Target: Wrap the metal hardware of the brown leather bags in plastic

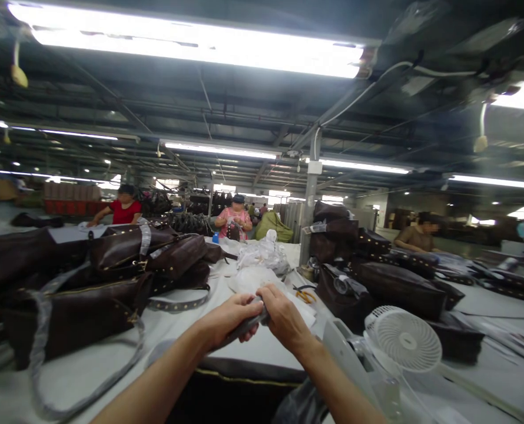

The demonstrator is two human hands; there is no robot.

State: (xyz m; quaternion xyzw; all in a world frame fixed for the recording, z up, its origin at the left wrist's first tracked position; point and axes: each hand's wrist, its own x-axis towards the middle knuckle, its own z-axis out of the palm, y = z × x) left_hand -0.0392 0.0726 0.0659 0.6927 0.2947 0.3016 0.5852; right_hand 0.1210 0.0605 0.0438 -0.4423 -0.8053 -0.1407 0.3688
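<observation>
From where I stand, the left hand [226, 321] is curled round a dark strap [243, 327], and the right hand [284, 315] is closed over its far end, close together above the white tabletop [268, 348], a dark bag [239, 397] nearer the body
</observation>
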